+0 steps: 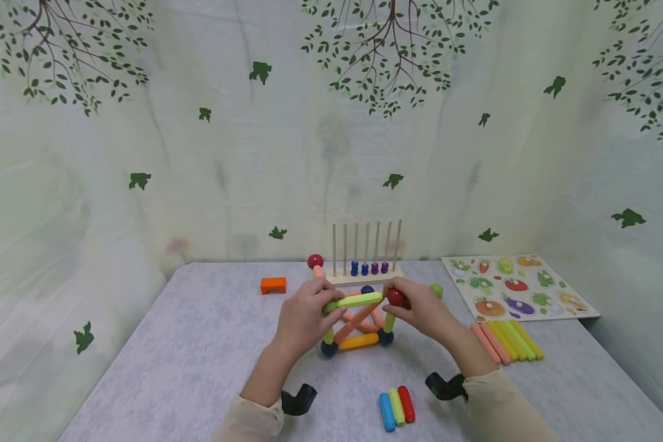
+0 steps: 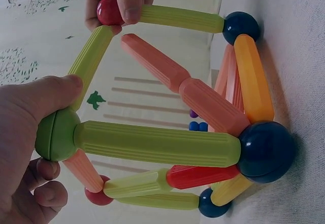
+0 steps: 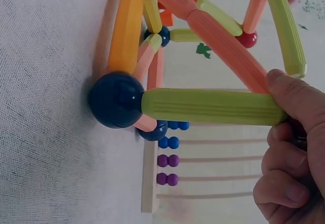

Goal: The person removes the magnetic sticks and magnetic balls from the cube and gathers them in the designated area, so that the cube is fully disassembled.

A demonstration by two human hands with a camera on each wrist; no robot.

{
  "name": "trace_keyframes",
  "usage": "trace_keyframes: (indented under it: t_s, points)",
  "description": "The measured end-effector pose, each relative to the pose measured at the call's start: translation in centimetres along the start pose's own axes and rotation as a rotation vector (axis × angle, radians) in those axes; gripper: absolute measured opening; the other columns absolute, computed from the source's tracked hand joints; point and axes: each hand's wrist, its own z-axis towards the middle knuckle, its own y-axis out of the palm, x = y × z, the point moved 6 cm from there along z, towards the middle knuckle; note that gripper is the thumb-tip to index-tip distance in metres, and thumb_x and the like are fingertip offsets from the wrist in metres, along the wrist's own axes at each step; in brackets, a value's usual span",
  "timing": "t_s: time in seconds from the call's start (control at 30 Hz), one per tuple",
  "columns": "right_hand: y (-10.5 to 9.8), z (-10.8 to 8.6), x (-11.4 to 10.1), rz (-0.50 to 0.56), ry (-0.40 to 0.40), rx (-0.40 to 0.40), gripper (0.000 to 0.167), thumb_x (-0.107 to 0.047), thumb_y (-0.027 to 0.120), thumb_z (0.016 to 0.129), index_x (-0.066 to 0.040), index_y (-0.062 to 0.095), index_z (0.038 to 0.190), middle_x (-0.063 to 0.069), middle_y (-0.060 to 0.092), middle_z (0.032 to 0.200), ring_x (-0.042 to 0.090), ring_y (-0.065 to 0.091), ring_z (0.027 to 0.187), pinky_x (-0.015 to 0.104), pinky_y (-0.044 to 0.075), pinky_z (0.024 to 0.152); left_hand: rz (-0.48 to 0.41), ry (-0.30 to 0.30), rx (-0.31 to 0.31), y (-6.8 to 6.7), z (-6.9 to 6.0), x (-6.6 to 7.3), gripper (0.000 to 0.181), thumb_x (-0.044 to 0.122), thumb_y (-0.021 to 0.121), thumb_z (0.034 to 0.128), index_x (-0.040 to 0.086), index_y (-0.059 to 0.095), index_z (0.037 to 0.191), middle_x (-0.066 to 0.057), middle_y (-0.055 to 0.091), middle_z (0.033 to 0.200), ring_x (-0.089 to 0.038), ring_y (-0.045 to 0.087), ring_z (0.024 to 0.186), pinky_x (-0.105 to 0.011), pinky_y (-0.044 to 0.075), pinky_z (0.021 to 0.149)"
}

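My left hand grips a green ball at an upper corner of a frame built from rods and balls, its thumb on a light green rod. That rod runs across to a red ball, pinched by my right hand. Whether rod and red ball touch is unclear. Upright light green rods lead down to dark blue balls on the table. An orange rod joins the two near blue balls. Pink rods slant through the frame; one upper end looks free in the left wrist view.
Behind the frame stands a wooden bead rack, with an orange block to its left. A vegetable picture board lies at the right, several rods in front of it. Three short rods lie near the front.
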Motion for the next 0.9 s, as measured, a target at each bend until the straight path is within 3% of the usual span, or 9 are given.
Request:
trace_keyframes:
  t_s: [0.27, 0.37, 0.53, 0.7, 0.9]
  points:
    - [-0.5, 0.0, -0.2, 0.015, 0.003, 0.033, 0.025, -0.019, 0.078, 0.087, -0.018, 0.056, 0.098, -0.001, 0.061, 0.089, 0.015, 0.053, 0.078, 0.024, 0.049, 0.065, -0.007, -0.006, -0.004, -0.1, 0.0, -0.1, 0.025, 0.027, 0.086, 0.0791, 0.019, 0.078, 0.101, 0.005, 0.062, 0.094, -0.009, 0.053, 0.082, -0.015, 0.048, 0.064]
    - [-0.4, -0.2, 0.1, 0.039, 0.033, 0.029, 0.026, -0.023, 0.076, 0.089, -0.017, 0.055, 0.102, 0.001, 0.061, 0.089, 0.015, 0.053, 0.077, 0.023, 0.048, 0.063, -0.016, -0.012, -0.007, -0.1, 0.0, -0.1, 0.025, 0.026, 0.086, 0.0786, 0.018, 0.078, 0.100, 0.005, 0.062, 0.094, -0.009, 0.052, 0.081, -0.015, 0.048, 0.064]
    - [-0.4, -1.0, 1.4, 0.153, 0.141, 0.021, 0.029, -0.024, 0.066, 0.097, -0.015, 0.048, 0.118, 0.009, 0.062, 0.105, 0.020, 0.055, 0.087, 0.026, 0.051, 0.070, -0.027, -0.018, -0.010, 0.0, -0.1, -0.1, 0.025, 0.026, 0.086, 0.0786, 0.018, 0.078, 0.101, 0.006, 0.061, 0.093, -0.008, 0.051, 0.081, -0.014, 0.048, 0.064]
    - [-0.5, -1.7, 3.3, 0.196, 0.259, 0.002, 0.034, -0.024, 0.053, 0.104, -0.014, 0.037, 0.133, 0.017, 0.058, 0.115, 0.025, 0.055, 0.093, 0.030, 0.051, 0.074, -0.035, -0.010, 0.002, 0.0, -0.1, -0.1, 0.025, 0.026, 0.087, 0.0779, 0.019, 0.078, 0.100, 0.007, 0.061, 0.093, -0.007, 0.051, 0.080, -0.014, 0.047, 0.062]
    - [-1.3, -1.9, 7.7, 0.117, 0.367, 0.000, 0.040, -0.019, 0.064, 0.098, -0.008, 0.044, 0.132, 0.020, 0.058, 0.121, 0.029, 0.057, 0.099, 0.036, 0.055, 0.078, -0.044, 0.002, 0.018, 0.0, -0.1, -0.2, 0.024, 0.026, 0.088, 0.0769, 0.019, 0.078, 0.098, 0.007, 0.062, 0.093, -0.008, 0.052, 0.079, -0.015, 0.046, 0.060]
